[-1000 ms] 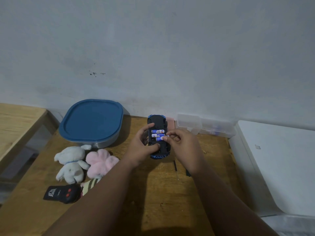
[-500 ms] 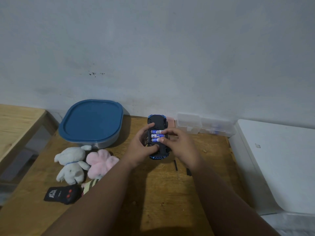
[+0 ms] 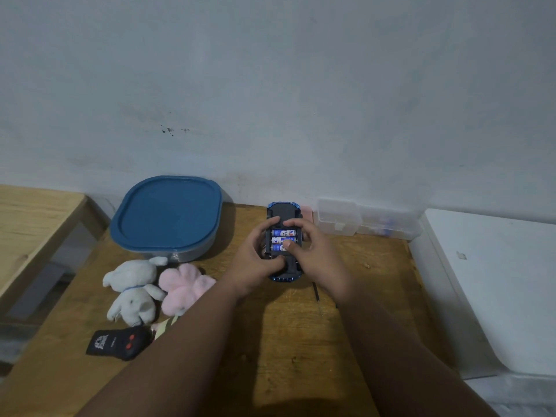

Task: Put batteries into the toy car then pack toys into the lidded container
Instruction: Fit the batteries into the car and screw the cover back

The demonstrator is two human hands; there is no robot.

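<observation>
A blue toy car [image 3: 282, 212] lies upside down on the wooden table [image 3: 288, 341], its battery bay open with three blue-and-white batteries [image 3: 282, 233] in it. My left hand [image 3: 255, 263] grips the car's left side. My right hand [image 3: 319, 260] holds the right side, its thumb pressing on the nearest battery. A container with a blue lid [image 3: 167, 213], shut, stands at the back left. In front of it lie a white plush animal [image 3: 132, 291] and a pink plush toy [image 3: 183, 287]. A black remote control [image 3: 118, 344] with red buttons lies at the near left.
A clear plastic box [image 3: 367, 222] stands against the wall at the back right. A thin screwdriver [image 3: 317, 297] lies just in front of the car. A white surface [image 3: 496, 281] borders the table on the right, and a second wooden table [image 3: 27, 224] stands to the left.
My right hand shifted from the car's right edge onto the battery bay, and its thumb now rests on the nearest battery. The left hand kept its grip on the car.
</observation>
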